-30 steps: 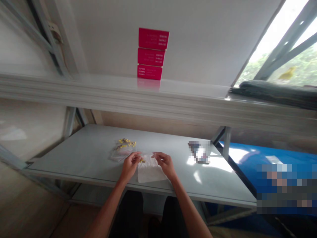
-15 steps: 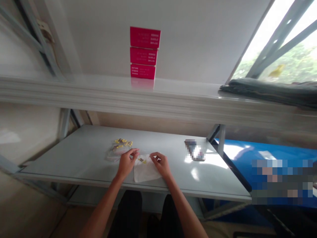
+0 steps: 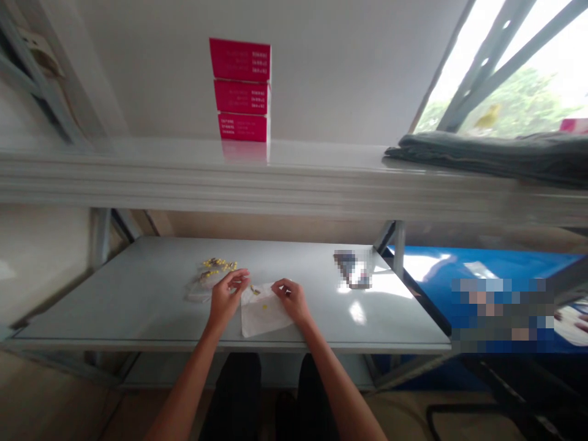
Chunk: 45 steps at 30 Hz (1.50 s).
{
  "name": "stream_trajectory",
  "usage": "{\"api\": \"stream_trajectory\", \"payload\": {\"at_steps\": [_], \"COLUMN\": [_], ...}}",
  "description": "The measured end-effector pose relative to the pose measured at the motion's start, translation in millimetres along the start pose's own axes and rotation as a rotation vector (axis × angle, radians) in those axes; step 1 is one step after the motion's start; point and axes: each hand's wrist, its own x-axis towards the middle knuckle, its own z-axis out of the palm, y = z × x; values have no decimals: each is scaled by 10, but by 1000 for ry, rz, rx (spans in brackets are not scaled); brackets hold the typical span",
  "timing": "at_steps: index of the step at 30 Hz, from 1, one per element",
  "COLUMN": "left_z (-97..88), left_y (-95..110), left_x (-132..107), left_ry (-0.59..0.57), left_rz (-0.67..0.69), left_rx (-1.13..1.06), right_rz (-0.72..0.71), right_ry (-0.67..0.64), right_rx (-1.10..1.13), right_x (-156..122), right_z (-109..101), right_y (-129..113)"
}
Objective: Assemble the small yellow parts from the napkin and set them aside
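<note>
Pale and broad, one table (image 3: 114, 291) spreads before us under one long shelf (image 3: 321, 156), which carries three red boxes (image 3: 241, 95) in a single stack. Farther right on the shelf lies dark folded cloth (image 3: 487, 156), its layers beyond our counting, with one small yellow thing (image 3: 487, 117) behind it, near the window (image 3: 519, 92).

On the table, close to its front edge and between our two hands, lies one white pouch (image 3: 266, 320). We count two small spots on it: one yellow-and-dark piece (image 3: 254, 291) near the upper left corner, and one yellow spot (image 3: 264, 307) lower down. Our right hand (image 3: 293, 298) grasps the pouch's upper right corner between thumb and fingers. Our left hand (image 3: 226, 297) is beside the upper left corner, fingers bent towards the thumb; we cannot tell whether anything is gripped there.

Just beyond our left hand, clear plastic bags (image 3: 198, 290) lie with a cluster of yellow-and-dark pieces (image 3: 219, 264), both too small and overlapped to count. One blurred-out object (image 3: 353, 269) sits well apart to the right. Past the table's right end we see one blue surface (image 3: 422, 262).
</note>
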Motion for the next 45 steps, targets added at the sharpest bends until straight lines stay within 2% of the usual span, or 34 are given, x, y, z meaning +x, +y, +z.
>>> {"api": "stream_trajectory", "payload": {"at_steps": [4, 6, 13, 21, 29, 37, 41, 45], "left_z": [20, 45, 130, 98, 216, 138, 106, 23], "left_y": [-166, -186, -3, -134, -21, -152, -133, -95], "left_x": [-79, -98, -57, -136, -115, -108, -168, -287], "left_ry": [-10, -8, 2, 9, -27, -11, -25, -73], "left_rz": [-104, -127, -96, -147, -125, -147, -131, -38], "left_rx": [-59, -54, -45, -32, -64, 4, 60, 264], "right_rz": [3, 1, -16, 30, -5, 33, 54, 77], "right_ry": [32, 29, -17, 51, 6, 69, 93, 227], "right_rx": [13, 10, -48, 31, -15, 42, 99, 143], "right_x": [3, -3, -24, -6, -22, -6, -11, -18], "right_z": [-4, -8, -9, -1, 10, 13, 7, -17], "right_y": [7, -10, -79, -8, -42, 18, 10, -57]}}
